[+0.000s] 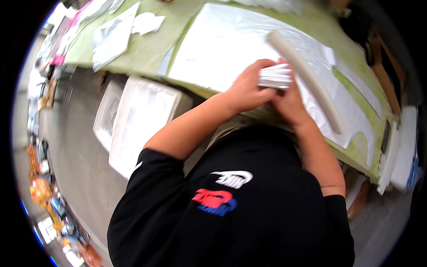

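Note:
Between my two hands, in front of my body at the table's near edge, is a thick stack of white folded sheets (274,76). My left hand (250,86) is closed around its left side, with the thumb along the bottom. At the stack's right side my right hand (288,100) grips it from below, its fingers partly hidden behind the sheets. Whether the sheets are paper, film or cloth I cannot tell. Just beyond my hands a long, pale, slightly curved bar (307,80) lies slantwise on a large white sheet (222,40).
A green-covered table (178,18) carries the white sheet. Crumpled white pieces (115,38) lie at its far left. Below the left edge stand white bins (142,111) on the grey floor (80,147). White boards (402,147) lean at the right, near a brown cardboard box (386,75).

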A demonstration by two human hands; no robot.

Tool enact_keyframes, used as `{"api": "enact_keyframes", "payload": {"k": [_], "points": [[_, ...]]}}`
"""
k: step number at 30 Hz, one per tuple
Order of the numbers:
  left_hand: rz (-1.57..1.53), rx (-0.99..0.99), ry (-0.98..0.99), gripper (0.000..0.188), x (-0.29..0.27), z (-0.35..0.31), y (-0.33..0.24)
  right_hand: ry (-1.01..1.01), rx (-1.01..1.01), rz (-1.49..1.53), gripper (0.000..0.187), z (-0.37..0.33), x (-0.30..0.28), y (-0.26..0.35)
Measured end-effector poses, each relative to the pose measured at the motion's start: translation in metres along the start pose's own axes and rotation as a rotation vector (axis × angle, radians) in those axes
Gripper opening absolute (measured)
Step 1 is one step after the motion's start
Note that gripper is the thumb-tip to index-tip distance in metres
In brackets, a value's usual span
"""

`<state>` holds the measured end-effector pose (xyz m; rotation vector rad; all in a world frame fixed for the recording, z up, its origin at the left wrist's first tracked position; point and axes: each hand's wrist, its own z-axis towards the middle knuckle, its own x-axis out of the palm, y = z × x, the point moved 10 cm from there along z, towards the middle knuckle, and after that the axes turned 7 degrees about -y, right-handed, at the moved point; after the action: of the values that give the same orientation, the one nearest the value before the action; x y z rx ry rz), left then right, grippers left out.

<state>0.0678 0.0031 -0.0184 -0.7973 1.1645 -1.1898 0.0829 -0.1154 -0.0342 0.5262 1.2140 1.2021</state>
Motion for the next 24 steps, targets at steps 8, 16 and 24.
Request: {"api": "enact_keyframes", "payload": {"k": [8,16,24], "points": [[-0.139,0.194,-0.280,0.070,-0.024,-0.012,-0.025,0.023,0.206,0.288,0.058,-0.003,0.003,0.008],[-0.236,0.215,-0.164,0.037,-0.009,-0.010,-0.021,-0.088,0.035,-0.006,0.056,0.003,-0.004,0.013],[-0.205,0.223,-0.073,0.039,-0.002,-0.003,-0.025,-0.093,0.054,0.003,0.058,0.000,-0.007,0.012]]}}
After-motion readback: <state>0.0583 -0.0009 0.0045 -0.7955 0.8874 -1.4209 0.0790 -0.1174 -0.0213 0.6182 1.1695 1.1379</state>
